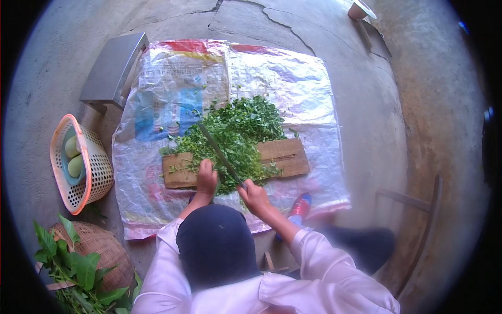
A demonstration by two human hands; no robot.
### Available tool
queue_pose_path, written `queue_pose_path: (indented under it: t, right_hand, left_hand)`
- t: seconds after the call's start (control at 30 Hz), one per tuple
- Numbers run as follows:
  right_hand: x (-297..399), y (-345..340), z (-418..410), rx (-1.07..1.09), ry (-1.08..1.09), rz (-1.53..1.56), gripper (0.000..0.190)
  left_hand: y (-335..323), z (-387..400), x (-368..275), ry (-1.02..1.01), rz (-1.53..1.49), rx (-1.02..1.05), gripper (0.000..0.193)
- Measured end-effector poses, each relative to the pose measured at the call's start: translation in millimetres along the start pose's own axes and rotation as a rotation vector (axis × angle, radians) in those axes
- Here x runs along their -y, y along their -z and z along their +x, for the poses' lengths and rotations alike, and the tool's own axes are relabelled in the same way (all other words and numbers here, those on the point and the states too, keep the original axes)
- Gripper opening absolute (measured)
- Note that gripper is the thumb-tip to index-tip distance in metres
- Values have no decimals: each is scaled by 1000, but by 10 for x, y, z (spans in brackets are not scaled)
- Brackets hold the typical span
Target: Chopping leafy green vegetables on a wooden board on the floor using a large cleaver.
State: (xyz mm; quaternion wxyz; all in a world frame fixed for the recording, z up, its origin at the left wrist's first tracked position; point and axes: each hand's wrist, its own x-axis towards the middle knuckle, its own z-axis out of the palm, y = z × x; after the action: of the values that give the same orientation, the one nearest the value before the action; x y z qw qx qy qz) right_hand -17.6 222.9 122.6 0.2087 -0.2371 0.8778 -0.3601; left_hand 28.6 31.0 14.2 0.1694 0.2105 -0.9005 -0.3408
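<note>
A wooden board [284, 157] lies on a spread-out woven plastic sack [313, 102], with a heap of chopped leafy greens [251, 121] over its middle and beyond it. My right hand [255, 196] grips the handle of a long-bladed knife [219, 153]; the blade slants up and left across the greens. Near the board's left part, my left hand [206, 176] is closed at the edge of the greens, against some leaves and stems. Its fingertips are turned away, so how firmly it holds them is hard to tell. Small cut pieces lie scattered on the board and sack.
At the left stands a perforated plastic basket [100, 157] with pale green round produce [74, 166] in it. Below it are a woven wicker basket [102, 243] and leafy stems [84, 267]. A grey low stool [113, 66] stands upper left; a small bucket [359, 11] is at the upper right.
</note>
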Motion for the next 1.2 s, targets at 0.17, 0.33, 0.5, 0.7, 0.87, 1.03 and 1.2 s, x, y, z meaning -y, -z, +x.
queue_pose_path:
  t: [0.17,0.33,0.5,0.7,0.87,1.03,1.2]
  right_hand:
    - [-379,-268,12,116,-88,-256,35]
    - [-412,-317,21,95,-126,-276,39]
    - [-311,-153,17,78,-114,-232,41]
    - [-134,-129,-88,-28,74,-6,32]
    - [-426,-240,4,73,-108,-173,39]
    - [-69,-48,21,21,-33,-69,38]
    - [-340,-220,-58,59,0,-141,37]
  left_hand:
    - [-37,16,-75,107,52,30,39]
    - [49,7,-169,-1,155,17,26]
    - [233,-106,-277,-28,415,113,33]
    - [48,-202,55,68,199,155,50]
    - [-11,-129,51,59,173,113,44]
    - [48,-129,14,93,119,55,34]
    - [2,-61,-40,160,187,159,27]
